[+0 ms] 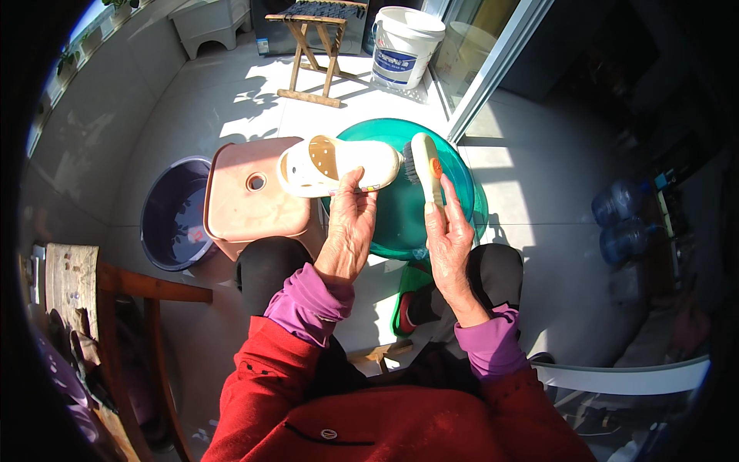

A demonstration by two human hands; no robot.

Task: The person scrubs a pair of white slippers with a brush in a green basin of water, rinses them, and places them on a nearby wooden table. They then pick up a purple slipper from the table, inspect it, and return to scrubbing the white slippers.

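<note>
A cream clog with small holes is gripped along its edge by my left hand, its toe pointing right. My right hand is closed round the handle of a cream scrub brush with an orange spot. The brush's dark bristles face the clog's toe, close to it; whether they touch is hard to tell. Below both lies a round green basin that appears to hold water. Just left of it, a pink plastic stool stands partly behind the clog.
Left of the stool sits a dark purple tub with water. A folding wooden stool and a white bucket stand at the back. A wooden chair is near left. A glass door frame and blue water bottles are at right.
</note>
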